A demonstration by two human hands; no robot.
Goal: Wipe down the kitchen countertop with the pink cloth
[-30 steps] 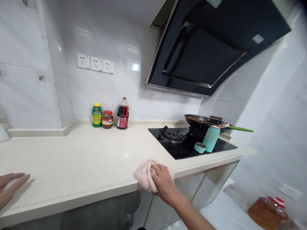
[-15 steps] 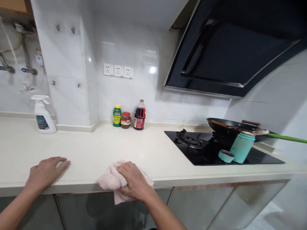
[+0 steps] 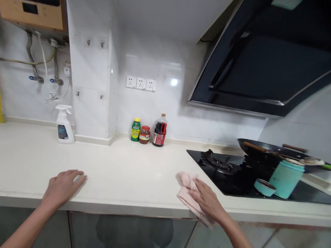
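While the left hand (image 3: 63, 186) lies flat and empty on the pale table (image 3: 124, 172), fingers spread lightly and palm down near the front edge, the right hand (image 3: 207, 201) presses down on a pink cloth (image 3: 186, 187). The right hand's fingers are stretched out over the cloth, flattening it rather than pinching it. The cloth sits at the table's front edge, just left of the black gas hob (image 3: 232, 172), with one corner hanging over the edge.

On the hob stand a teal flask (image 3: 286, 179) and its round lid (image 3: 263, 187) just beside it. A dark wok (image 3: 269, 151) rests behind them.

Against the white tiled wall stand three bottles close together: a green bottle (image 3: 135, 130), a red-lidded jar (image 3: 144, 134) and a dark sauce bottle (image 3: 160, 131). A white spray bottle (image 3: 64, 124) stands further left. A black extractor hood (image 3: 258, 69) hangs above the hob.
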